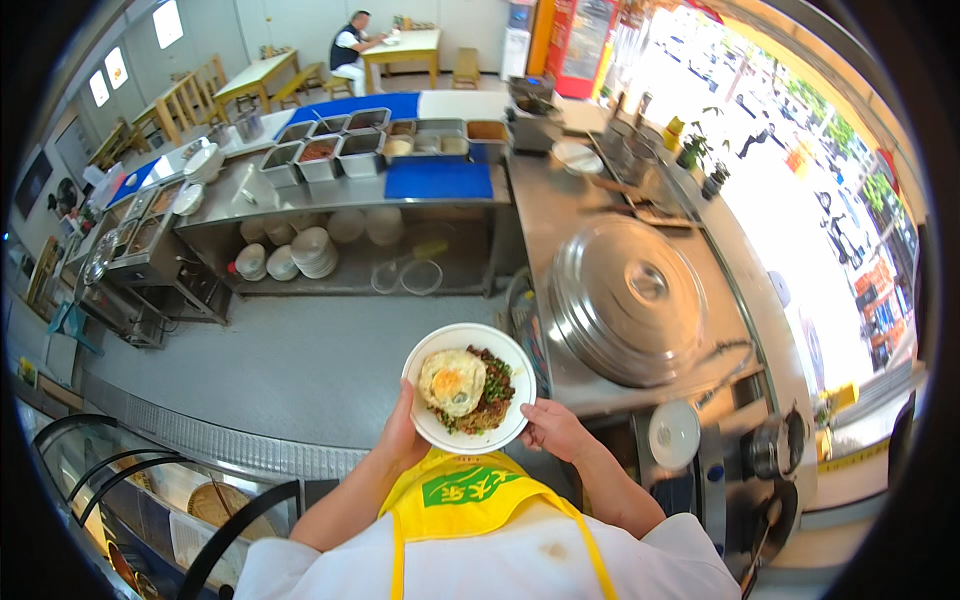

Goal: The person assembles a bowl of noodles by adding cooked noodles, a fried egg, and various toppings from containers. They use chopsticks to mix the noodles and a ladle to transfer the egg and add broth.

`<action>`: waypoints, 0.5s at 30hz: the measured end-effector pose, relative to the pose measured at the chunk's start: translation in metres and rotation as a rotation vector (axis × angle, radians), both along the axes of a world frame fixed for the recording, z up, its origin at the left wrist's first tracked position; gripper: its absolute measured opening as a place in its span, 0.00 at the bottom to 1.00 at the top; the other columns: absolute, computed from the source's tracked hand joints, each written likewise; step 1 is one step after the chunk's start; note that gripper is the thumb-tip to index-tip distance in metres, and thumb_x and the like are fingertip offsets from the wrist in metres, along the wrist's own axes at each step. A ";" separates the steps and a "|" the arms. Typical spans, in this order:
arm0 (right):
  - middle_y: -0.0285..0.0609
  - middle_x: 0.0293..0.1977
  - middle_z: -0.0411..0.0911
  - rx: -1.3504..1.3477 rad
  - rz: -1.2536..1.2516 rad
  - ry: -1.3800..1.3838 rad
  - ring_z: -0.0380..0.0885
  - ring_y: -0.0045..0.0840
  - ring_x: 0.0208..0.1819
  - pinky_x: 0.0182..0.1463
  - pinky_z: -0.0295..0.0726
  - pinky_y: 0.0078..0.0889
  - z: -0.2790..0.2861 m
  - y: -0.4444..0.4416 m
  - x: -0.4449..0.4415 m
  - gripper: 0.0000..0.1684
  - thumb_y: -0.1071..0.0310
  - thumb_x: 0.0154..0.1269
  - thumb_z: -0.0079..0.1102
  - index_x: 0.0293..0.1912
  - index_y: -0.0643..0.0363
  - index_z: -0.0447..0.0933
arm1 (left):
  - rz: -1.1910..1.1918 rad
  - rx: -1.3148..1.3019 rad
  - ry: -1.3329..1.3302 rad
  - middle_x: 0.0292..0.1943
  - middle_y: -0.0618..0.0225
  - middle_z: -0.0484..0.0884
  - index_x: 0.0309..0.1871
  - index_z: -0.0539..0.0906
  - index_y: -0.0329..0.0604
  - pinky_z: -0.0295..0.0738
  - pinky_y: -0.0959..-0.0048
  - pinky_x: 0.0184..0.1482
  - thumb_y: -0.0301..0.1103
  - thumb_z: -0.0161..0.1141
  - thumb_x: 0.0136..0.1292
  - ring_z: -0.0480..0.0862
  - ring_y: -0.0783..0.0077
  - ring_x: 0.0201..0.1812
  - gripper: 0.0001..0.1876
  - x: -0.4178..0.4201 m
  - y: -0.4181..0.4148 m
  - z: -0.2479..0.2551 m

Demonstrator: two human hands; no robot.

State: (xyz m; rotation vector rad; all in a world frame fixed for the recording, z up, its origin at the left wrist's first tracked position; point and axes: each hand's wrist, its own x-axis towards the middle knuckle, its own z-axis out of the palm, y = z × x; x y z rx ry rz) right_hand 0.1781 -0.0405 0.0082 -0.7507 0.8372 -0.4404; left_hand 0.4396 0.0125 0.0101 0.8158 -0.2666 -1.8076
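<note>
A white bowl [469, 388] is held out in front of my yellow apron [457, 491], between both hands. In it lie a fried egg [452, 381] on the left and noodles with dark minced topping and chopped greens [491, 390] on the right. My left hand [403, 427] grips the bowl's lower left rim, its thumb along the edge and the other fingers hidden beneath. On the lower right rim, my right hand [553, 429] pinches the edge between thumb and curled fingers.
Right: a steel counter [540, 217] with a large lidded pot [630, 300], an empty bowl [673, 435] and a wok [776, 517]. Ahead, a counter carries steel food containers [319, 154] above stacked bowls [313, 251]. A person [349, 49] sits at a far table.
</note>
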 end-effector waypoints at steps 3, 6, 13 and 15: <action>0.37 0.30 0.77 -0.008 0.124 0.009 0.71 0.19 0.26 0.26 0.67 0.24 -0.005 -0.056 0.054 0.16 0.58 0.79 0.46 0.43 0.60 0.74 | 0.110 -0.011 -0.006 0.74 0.58 0.61 0.77 0.54 0.47 0.59 0.54 0.74 0.65 0.28 0.74 0.63 0.56 0.73 0.39 0.047 -0.026 -0.013; 0.40 0.33 0.79 0.047 0.270 -0.078 0.76 0.21 0.29 0.29 0.72 0.24 -0.017 -0.114 0.101 0.15 0.59 0.79 0.45 0.47 0.61 0.74 | 0.208 -0.047 0.007 0.74 0.59 0.61 0.76 0.55 0.47 0.59 0.55 0.74 0.66 0.27 0.73 0.62 0.57 0.74 0.39 0.088 -0.052 -0.022; 0.41 0.37 0.79 -0.050 0.613 -0.105 0.81 0.22 0.34 0.34 0.83 0.27 -0.026 -0.258 0.248 0.15 0.62 0.76 0.48 0.53 0.63 0.71 | 0.452 -0.114 -0.021 0.74 0.59 0.62 0.76 0.56 0.47 0.59 0.54 0.74 0.68 0.28 0.72 0.63 0.56 0.73 0.40 0.196 -0.134 -0.017; 0.42 0.38 0.79 -0.065 0.668 -0.120 0.81 0.23 0.35 0.35 0.83 0.27 -0.013 -0.287 0.293 0.14 0.63 0.77 0.48 0.53 0.63 0.71 | 0.483 -0.138 0.008 0.74 0.59 0.62 0.76 0.56 0.47 0.59 0.54 0.74 0.68 0.28 0.72 0.64 0.55 0.73 0.40 0.235 -0.157 -0.008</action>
